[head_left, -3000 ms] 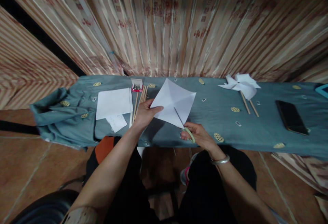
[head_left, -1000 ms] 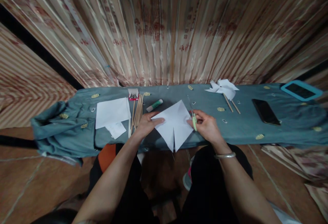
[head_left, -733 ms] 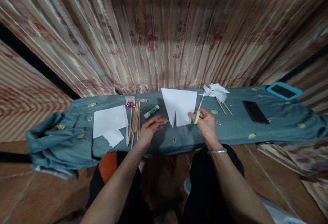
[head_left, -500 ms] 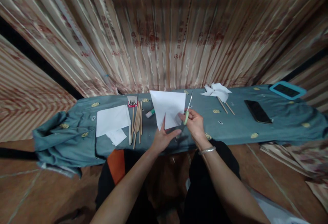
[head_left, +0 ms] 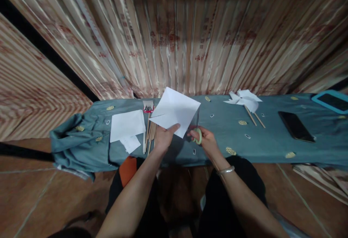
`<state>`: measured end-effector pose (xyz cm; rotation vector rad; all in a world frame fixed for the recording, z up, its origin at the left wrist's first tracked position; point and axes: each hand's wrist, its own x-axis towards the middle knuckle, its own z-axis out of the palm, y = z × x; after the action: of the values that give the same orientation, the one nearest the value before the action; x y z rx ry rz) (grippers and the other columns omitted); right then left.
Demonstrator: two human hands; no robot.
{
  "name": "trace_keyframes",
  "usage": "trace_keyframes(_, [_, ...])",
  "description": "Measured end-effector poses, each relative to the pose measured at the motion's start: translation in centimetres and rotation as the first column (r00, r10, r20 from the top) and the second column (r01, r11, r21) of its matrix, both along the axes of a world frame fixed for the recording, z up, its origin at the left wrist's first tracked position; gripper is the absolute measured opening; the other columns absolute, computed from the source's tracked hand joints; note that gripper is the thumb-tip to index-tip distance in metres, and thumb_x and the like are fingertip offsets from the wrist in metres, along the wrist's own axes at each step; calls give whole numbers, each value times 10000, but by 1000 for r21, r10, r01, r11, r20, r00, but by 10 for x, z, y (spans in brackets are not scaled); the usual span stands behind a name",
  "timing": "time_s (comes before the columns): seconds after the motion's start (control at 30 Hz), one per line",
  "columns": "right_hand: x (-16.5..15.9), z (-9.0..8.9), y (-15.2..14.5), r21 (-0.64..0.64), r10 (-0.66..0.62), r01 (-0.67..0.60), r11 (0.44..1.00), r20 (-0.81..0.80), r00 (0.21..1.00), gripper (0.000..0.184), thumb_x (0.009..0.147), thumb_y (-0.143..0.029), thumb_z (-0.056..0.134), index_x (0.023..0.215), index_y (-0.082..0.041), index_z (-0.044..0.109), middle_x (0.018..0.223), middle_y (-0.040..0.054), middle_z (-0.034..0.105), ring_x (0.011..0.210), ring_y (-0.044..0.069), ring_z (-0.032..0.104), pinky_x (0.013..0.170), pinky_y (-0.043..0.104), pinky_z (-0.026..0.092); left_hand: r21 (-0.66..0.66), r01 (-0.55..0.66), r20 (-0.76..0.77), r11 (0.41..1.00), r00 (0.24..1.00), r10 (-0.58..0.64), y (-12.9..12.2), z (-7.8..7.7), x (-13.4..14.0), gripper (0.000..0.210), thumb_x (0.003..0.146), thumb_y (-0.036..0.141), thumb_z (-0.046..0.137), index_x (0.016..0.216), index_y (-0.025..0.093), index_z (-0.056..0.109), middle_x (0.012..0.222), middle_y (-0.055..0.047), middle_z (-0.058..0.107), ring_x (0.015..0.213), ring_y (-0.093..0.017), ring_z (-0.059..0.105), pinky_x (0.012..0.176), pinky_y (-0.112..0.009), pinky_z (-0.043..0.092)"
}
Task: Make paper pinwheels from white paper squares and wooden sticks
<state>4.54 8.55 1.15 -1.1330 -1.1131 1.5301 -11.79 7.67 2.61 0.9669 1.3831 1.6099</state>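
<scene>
My left hand (head_left: pixel 165 138) pinches a white square sheet of paper (head_left: pixel 178 107) by its near edge, thumb on top. A slit runs inward from the sheet's left corner. In my right hand (head_left: pixel 205 138) is a pair of scissors (head_left: pixel 199 136) with pale green handles, its blades pointing away from me beside the sheet's right corner. Whether the blades touch the paper I cannot tell. Under the sheet's left side lie several wooden sticks (head_left: pixel 151 132), partly covered by it.
On the cloth-covered table (head_left: pixel 217 140), more white sheets (head_left: pixel 127 124) and a paper scrap (head_left: pixel 131 144) lie left, near a small red-and-white box (head_left: pixel 148 106). Right of my hands are paper pinwheels (head_left: pixel 243 100) on sticks, a black phone (head_left: pixel 295 126) and a blue-framed device (head_left: pixel 333 101).
The paper has been turned, so its slit now faces left instead of towards me. My left hand now grips its near edge with the thumb on top. The view has shifted slightly left.
</scene>
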Motion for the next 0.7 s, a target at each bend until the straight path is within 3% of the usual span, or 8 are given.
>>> trace_keyframes(0.07, [4, -7, -5, 10, 135, -136, 991, 46, 990, 531, 606, -547, 800, 955, -170, 664, 720, 29, 712, 619, 130, 591, 591, 250, 463, 23, -40, 18, 999, 999, 40, 7, -2, -7, 438, 602, 290, 780, 1002, 148, 672, 1031, -97, 736, 952, -264, 683, 896, -397, 523])
trace_keyframes(0.17, [8, -15, -14, -2, 365, -366, 931, 93, 927, 519, 662, -553, 766, 996, -167, 668, 771, 45, 726, 633, 132, 606, 577, 244, 458, 66, -71, 55, 995, 996, 67, 16, -5, -16, 480, 621, 299, 783, 1061, 150, 664, 1064, -98, 729, 982, -259, 681, 909, -394, 518])
trace_keyframes(0.27, [9, -18, -20, -31, 492, -492, 870, 97, 865, 492, 682, -554, 755, 978, -167, 681, 776, 45, 716, 630, 129, 606, 562, 235, 453, 88, -84, 40, 993, 996, 81, 21, -9, -20, 523, 632, 294, 781, 1118, 154, 646, 1080, -94, 725, 1010, -257, 674, 927, -391, 514])
trace_keyframes(0.4, [7, -20, -21, -19, 524, -526, 851, 114, 844, 451, 708, -542, 743, 963, -173, 698, 722, 21, 690, 595, 115, 573, 548, 228, 437, 68, -87, -11, 994, 996, 88, 22, -14, -19, 561, 650, 315, 784, 1161, 148, 626, 1085, -104, 722, 1037, -267, 663, 956, -407, 502])
trace_keyframes(0.7, [2, -22, -15, -75, 499, -494, 866, 82, 862, 467, 642, -548, 777, 913, -173, 711, 647, 1, 667, 548, 115, 568, 525, 232, 438, 15, -89, -21, 996, 996, 89, 23, -14, -14, 541, 648, 305, 786, 1151, 172, 636, 1031, -84, 734, 1017, -268, 674, 924, -401, 517])
